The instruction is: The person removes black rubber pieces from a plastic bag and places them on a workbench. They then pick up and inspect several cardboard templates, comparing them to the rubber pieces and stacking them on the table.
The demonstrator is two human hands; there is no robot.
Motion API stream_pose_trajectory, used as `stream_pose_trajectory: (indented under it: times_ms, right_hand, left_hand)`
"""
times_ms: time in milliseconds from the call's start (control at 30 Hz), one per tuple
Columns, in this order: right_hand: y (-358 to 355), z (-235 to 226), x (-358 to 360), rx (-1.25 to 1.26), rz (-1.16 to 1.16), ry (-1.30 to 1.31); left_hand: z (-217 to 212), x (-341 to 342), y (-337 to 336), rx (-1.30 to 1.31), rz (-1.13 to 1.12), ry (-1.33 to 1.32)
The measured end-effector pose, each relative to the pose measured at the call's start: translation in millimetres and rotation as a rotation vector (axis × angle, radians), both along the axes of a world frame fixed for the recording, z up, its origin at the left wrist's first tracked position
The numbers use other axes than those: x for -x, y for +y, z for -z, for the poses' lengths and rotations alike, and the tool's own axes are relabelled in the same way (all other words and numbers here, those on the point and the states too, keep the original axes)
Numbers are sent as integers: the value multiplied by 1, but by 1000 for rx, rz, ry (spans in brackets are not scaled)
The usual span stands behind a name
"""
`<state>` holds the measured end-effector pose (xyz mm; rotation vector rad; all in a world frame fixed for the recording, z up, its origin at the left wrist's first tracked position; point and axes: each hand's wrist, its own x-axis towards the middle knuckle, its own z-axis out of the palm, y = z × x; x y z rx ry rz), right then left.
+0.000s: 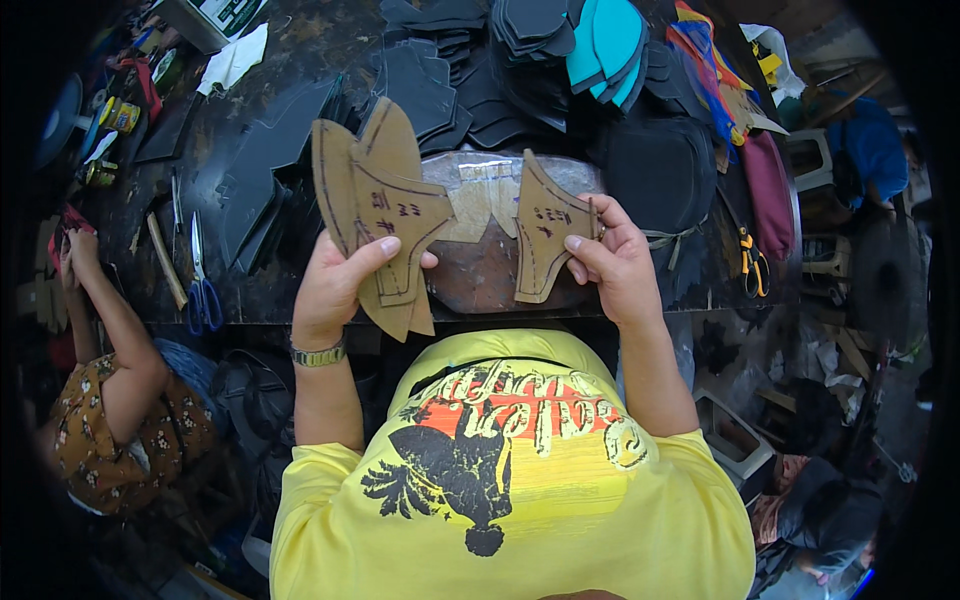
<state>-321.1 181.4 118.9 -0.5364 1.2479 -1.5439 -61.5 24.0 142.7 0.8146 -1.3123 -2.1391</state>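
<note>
My left hand (335,280) is closed on several brown cardboard templates (405,212), fanned out and marked with pen lines. Between the thumb and fingers of my right hand (622,258) is a single curved cardboard template (545,225), held upright and apart from the others. Both hands are raised over the near part of the dark table. Below them lies a rounded, scuffed board (470,275) with a shiny surface. Pale, pointed shapes (480,215) show on it between my hands, partly covered by the templates.
Stacked black cut sheets (420,95) and teal pieces (605,45) fill the table's far side. Blue-handled scissors (204,300) lie left, beside a curved stick (166,260). Yellow-and-black-handled scissors (752,265) and maroon material (768,190) are right. A co-worker (135,400) is at the left.
</note>
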Motion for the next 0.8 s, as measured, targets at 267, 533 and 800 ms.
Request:
stream_pose_trajectory:
  times_ms: [267,533,800]
  right_hand:
    - [-29,5,1,-67,-47,992]
    - [-43,-5,-10,-92,-116,1340]
    - [-51,0,3,-154,-250,777]
  left_hand:
    - [24,4,-3,-45,58,-20]
    - [33,7,-5,-84,70,18]
    - [33,4,-6,-112,14,62]
